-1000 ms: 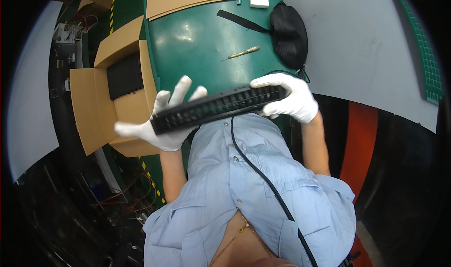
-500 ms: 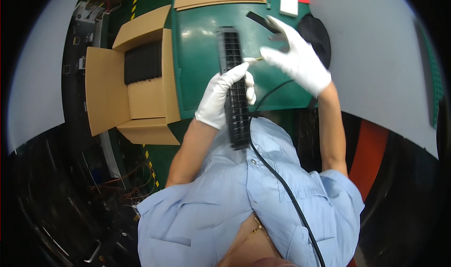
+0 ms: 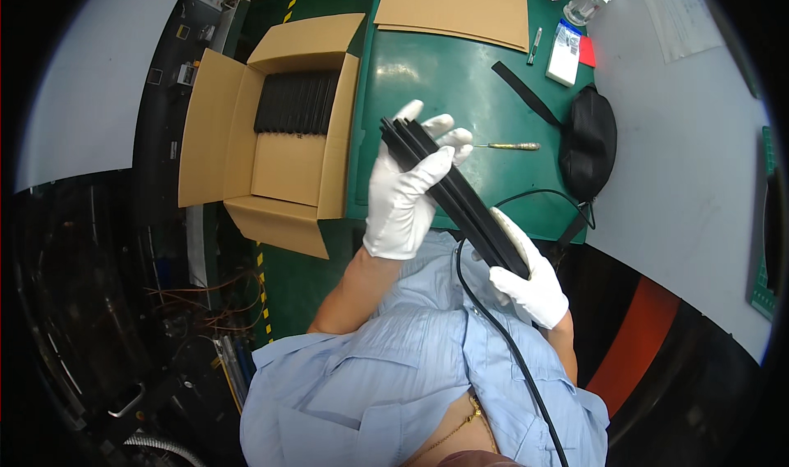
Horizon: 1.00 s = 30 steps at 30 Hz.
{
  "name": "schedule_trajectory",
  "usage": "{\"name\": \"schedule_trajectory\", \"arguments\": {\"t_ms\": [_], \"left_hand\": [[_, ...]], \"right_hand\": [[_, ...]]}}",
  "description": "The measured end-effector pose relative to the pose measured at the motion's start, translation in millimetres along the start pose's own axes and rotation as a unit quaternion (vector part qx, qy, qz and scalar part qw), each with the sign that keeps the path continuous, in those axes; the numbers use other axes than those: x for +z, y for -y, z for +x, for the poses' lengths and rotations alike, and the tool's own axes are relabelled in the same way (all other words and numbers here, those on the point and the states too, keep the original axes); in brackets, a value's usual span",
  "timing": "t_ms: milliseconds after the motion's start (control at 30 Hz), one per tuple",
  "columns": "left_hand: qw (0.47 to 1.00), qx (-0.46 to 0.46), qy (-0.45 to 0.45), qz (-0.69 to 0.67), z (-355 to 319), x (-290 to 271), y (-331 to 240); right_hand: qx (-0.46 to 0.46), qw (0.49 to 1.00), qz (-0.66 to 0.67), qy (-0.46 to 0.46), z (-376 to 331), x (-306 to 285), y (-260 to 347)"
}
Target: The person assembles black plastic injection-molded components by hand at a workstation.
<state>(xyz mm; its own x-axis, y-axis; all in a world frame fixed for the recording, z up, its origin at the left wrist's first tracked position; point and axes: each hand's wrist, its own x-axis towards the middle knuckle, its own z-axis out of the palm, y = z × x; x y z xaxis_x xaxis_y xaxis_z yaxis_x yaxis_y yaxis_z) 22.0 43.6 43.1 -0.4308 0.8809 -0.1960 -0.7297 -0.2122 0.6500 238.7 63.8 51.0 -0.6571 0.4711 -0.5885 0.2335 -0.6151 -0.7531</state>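
Observation:
A long black grooved plastic part (image 3: 472, 214) slants across the front of my body, its upper end to the left. My left hand (image 3: 404, 196), in a white glove, is closed round it near the upper end, with the thumb across the top. At the lower end my right hand (image 3: 534, 285), gloved too, grips it between thumb and fingers. Just right of my left fingertips, a thin tool with a yellowish-brown handle (image 3: 515, 146) lies on the green table mat (image 3: 444, 69). The part's underside is hidden.
On the left, an open cardboard box (image 3: 283, 167) holds several black parts (image 3: 296, 103). Flat cardboard (image 3: 452, 7) lies at the back. A black pouch (image 3: 588, 142), a white box (image 3: 564, 54), a pen (image 3: 535, 46) and a clear jar (image 3: 585, 7) are on the right. A black cable (image 3: 514, 344) crosses my shirt.
My right hand has put the thin tool down on the mat and come down to the part's lower end. The part has turned from nearly upright to slanting, grooved side showing instead of its grid.

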Motion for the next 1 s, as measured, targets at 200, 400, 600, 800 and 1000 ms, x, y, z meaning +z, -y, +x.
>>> {"name": "schedule_trajectory", "arguments": {"t_ms": [200, 400, 600, 800, 1000], "left_hand": [[0.999, -0.023, -0.022, -0.028, -8.1, -10.4, -7.2], [0.997, -0.053, -0.014, -0.053, -12.1, -19.2, -4.4], [0.996, -0.067, -0.029, -0.045, -15.0, -19.7, -3.6], [0.995, -0.073, -0.027, -0.057, -14.3, -20.7, -2.1], [0.992, -0.094, -0.018, -0.081, -13.1, -26.1, -1.5]], "right_hand": [[0.006, 0.999, 0.030, 0.041, 0.2, -0.7, -5.3], [-0.036, 0.995, 0.078, 0.045, 1.7, -1.1, -12.1], [-0.025, 0.997, 0.062, 0.041, 3.0, -0.3, -10.2], [0.003, 0.999, 0.014, 0.029, -1.5, -4.3, -7.3], [-0.015, 0.993, -0.118, -0.008, -5.3, -5.4, -9.1]]}}
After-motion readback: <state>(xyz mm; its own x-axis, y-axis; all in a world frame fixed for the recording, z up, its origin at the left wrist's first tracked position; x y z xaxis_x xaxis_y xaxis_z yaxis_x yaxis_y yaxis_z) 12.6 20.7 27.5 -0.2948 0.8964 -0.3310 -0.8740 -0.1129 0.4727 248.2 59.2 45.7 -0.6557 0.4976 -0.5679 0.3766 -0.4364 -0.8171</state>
